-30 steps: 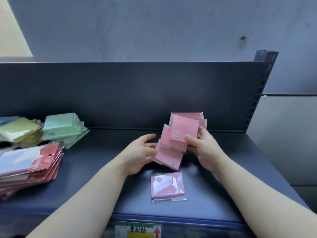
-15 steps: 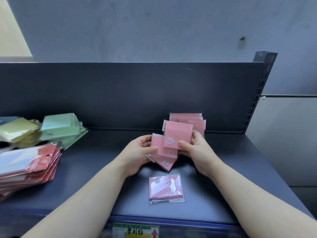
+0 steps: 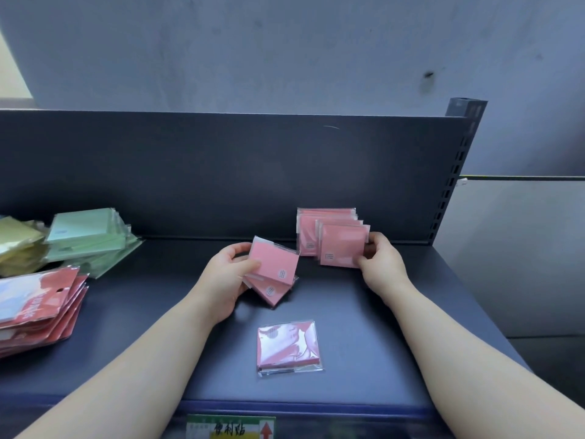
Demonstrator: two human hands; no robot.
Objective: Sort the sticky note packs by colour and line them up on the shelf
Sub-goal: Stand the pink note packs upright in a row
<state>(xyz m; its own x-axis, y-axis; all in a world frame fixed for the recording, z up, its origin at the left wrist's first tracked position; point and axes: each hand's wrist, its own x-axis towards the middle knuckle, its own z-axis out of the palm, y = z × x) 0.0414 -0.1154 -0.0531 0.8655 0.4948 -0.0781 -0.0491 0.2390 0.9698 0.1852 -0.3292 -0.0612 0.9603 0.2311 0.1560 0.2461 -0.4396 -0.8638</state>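
On the dark shelf, several pink sticky note packs stand upright against the back panel. My right hand pinches one pink pack by its right edge, just in front of that row. My left hand holds two or three pink packs fanned out above the middle of the shelf. One more pink pack lies flat in its clear wrapper near the front edge.
A green stack sits at the left by the back panel, with yellow packs beside it. Red-carded packs are piled at the front left. A price label hangs on the shelf's front lip.
My right hand has taken one pink pack from the fan and carried it right and back to the standing row. The left hand keeps the others.
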